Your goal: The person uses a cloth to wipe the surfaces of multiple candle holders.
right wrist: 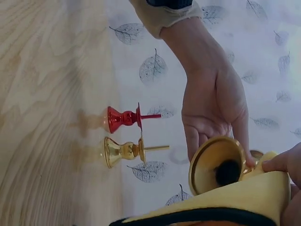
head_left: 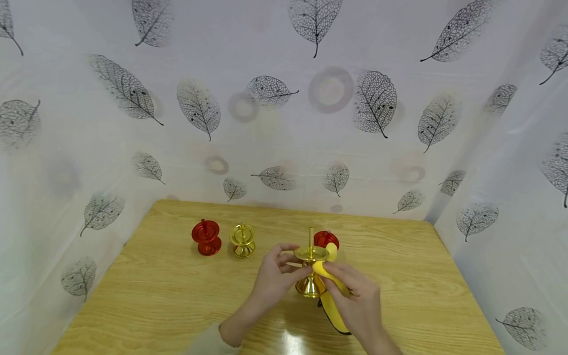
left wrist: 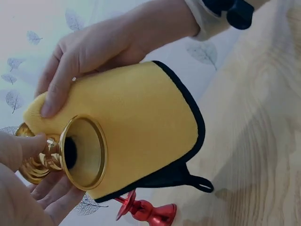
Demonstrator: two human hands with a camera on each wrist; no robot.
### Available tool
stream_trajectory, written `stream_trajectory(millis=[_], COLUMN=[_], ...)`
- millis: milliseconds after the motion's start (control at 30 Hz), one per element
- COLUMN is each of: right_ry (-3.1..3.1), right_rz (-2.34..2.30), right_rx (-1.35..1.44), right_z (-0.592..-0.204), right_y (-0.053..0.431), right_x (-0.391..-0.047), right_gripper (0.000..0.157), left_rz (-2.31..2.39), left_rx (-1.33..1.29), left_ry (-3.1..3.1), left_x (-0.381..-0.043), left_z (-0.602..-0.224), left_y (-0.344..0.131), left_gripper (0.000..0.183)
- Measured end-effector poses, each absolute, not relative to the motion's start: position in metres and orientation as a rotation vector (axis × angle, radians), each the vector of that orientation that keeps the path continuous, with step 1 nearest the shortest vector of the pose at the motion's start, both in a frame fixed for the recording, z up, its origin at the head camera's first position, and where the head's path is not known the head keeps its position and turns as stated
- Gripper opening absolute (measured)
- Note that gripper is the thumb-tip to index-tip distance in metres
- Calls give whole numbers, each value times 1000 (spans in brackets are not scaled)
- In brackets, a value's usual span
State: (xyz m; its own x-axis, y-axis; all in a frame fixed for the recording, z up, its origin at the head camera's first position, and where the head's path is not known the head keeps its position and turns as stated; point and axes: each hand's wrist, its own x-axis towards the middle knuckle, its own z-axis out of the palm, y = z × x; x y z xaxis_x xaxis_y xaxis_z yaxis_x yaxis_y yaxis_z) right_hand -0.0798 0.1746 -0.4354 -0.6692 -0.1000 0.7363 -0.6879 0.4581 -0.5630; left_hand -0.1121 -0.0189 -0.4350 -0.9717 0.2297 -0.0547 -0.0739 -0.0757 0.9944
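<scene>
My left hand [head_left: 276,276] grips a shiny gold candle holder [head_left: 310,287] by its narrow waist, with the spike pointing up. The holder is off the table; its hollow base [left wrist: 94,155] with a dark spot inside shows in the left wrist view. My right hand [head_left: 361,301] pinches a yellow cloth [head_left: 334,313] with black edging. A fold of this cloth touches the holder just under its dish, and the rest hangs down. In the left wrist view the cloth [left wrist: 146,113] spreads behind the base, its black loop at the lower corner.
To the left on the wooden table [head_left: 177,296] stand a red candle holder [head_left: 207,239] and a smaller gold one [head_left: 242,241]. Another red holder [head_left: 326,238] stands behind my hands, partly hidden. A leaf-patterned curtain [head_left: 284,133] encloses the back and sides.
</scene>
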Motion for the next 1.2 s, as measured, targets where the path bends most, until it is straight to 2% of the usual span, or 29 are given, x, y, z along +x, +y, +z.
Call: stream_trajectory(millis=[333, 800, 1200], right_ry=[-2018, -2133, -2098], right_rz=[1301, 1710, 1419], right_rx=[682, 471, 572], right_z=[-434, -441, -441], right_y=[179, 191, 189], right_x=[-83, -91, -89], right_gripper=[42, 23, 32], left_rz=[2199, 2205, 2130], left_rx=[163, 227, 203], left_ry=[1889, 1659, 1967], left_x=[-112, -114, -113], left_z=[-435, -433, -433], left_y=[-20, -22, -24], left_gripper=[62, 59, 62])
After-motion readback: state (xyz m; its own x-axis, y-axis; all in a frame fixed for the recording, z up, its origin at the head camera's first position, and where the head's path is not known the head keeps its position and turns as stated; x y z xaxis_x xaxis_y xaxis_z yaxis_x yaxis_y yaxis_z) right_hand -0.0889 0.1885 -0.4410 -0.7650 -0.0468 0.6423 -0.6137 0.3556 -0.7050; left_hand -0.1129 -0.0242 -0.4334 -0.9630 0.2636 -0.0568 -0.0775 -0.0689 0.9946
